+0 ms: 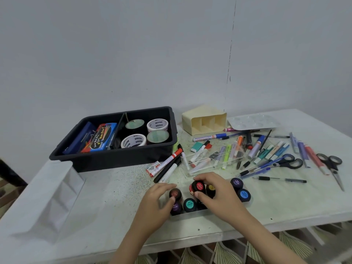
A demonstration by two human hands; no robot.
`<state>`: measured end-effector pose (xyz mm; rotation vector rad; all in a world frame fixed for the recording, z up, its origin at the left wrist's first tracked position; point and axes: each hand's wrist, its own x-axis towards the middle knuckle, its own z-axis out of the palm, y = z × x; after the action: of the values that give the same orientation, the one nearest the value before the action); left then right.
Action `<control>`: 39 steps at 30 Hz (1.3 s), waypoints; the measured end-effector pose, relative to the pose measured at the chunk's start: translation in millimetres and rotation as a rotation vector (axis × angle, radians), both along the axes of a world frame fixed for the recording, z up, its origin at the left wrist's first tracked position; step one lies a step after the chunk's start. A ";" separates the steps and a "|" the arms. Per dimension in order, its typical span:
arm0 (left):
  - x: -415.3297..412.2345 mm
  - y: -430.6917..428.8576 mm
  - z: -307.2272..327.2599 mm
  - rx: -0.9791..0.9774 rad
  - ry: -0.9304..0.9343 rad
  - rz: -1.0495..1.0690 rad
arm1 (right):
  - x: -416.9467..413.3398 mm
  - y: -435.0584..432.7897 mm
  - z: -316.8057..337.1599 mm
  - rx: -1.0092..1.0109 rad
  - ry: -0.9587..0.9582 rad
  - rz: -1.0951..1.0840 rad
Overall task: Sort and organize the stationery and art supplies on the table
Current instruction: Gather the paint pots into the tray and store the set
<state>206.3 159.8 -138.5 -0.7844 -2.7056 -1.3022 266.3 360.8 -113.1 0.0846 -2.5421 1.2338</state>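
Head view: black paint jars (189,204), seemingly colour-capped.

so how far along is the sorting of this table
Done: tape rolls and colour boxes sit in the black bin. In hand: paint jars stand in a clear tray; the right hand holds a red-lidded jar, the left hand a dark-red jar. Left: pens, markers and two pairs of scissors lie loose on the right, and the cream organizer is empty.

Open tabletop (106,189) between white organiser (47,187) and paint pots (189,204); black tray (114,159) behind, pen clutter (266,149) to the right.
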 end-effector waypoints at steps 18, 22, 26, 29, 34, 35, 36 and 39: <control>-2.4 6.9 11.3 -0.142 0.102 0.113 | -16.4 -16.8 -11.6 0.230 -0.045 0.054; -7.8 13.4 25.5 -0.278 0.006 0.078 | -13.6 -18.1 -14.2 0.229 -0.031 0.033; -15.6 19.2 37.8 -0.386 -0.073 0.009 | -15.7 -18.9 -16.4 0.212 -0.025 0.021; -19.6 22.8 42.4 -0.402 -0.098 -0.008 | -16.7 -18.6 -19.7 0.210 -0.029 -0.001; -19.4 24.6 44.4 -0.380 -0.090 -0.027 | -16.8 -18.1 -21.1 0.186 -0.047 -0.012; -18.7 24.6 44.3 -0.376 -0.075 -0.035 | -16.4 -17.7 -21.2 0.174 -0.046 -0.013; -18.3 24.6 43.6 -0.372 -0.060 -0.043 | -16.1 -17.4 -21.0 0.163 -0.041 -0.013; -17.9 23.3 37.7 -0.365 -0.022 -0.074 | -15.3 -15.8 -20.8 0.139 -0.027 -0.011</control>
<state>188.4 183.0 -100.8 -0.9076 -3.0011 -0.8372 251.0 345.0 -133.9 0.0855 -2.6460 1.0594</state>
